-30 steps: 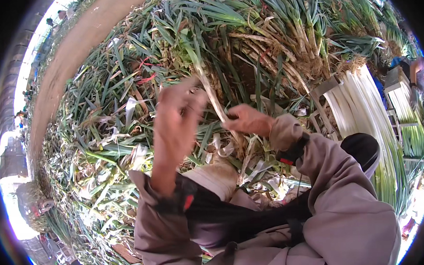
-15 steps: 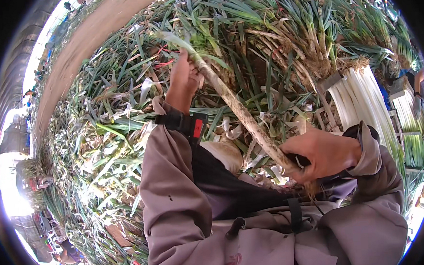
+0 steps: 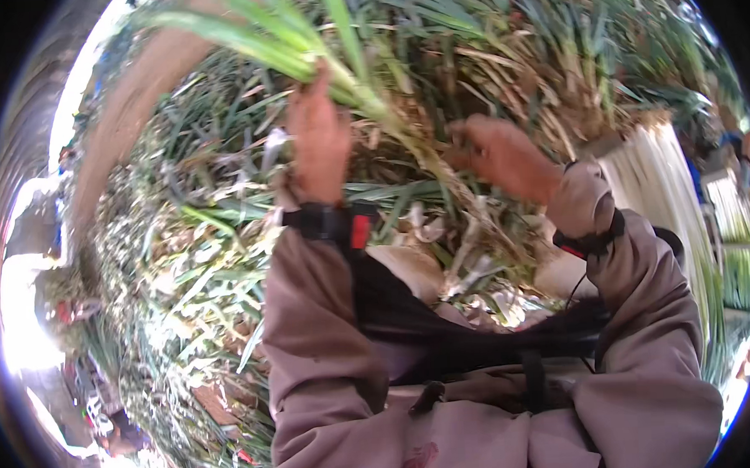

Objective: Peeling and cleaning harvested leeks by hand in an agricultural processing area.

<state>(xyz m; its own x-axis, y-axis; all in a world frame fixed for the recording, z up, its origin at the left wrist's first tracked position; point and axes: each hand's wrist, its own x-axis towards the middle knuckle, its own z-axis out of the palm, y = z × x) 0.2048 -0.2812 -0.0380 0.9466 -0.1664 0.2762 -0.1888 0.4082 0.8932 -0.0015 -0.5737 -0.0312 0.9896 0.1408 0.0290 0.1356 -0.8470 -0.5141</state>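
Observation:
A long green onion point(image 3: 434, 160) slants across the middle, green leaves at the upper left and its soil-browned stalk running down to the lower right. My left hand point(image 3: 321, 144) is closed around it just below the spreading leaves. Beside the middle of the stalk is my right hand point(image 3: 505, 157), its fingers curled toward the stalk. Motion smears those fingers, so whether they touch or grip the onion is unclear.
Loose leaves and peelings point(image 3: 218, 274) cover the ground at left. Unpeeled green onions point(image 3: 568, 67) are heaped at the far side. At right lies a stack of peeled white onions point(image 3: 653, 180), with another bundle point(image 3: 730, 210) beyond.
My right hand has left the root end and moved up and away, to the middle of the stalk. The leaves now spread larger above my left hand, which keeps its hold.

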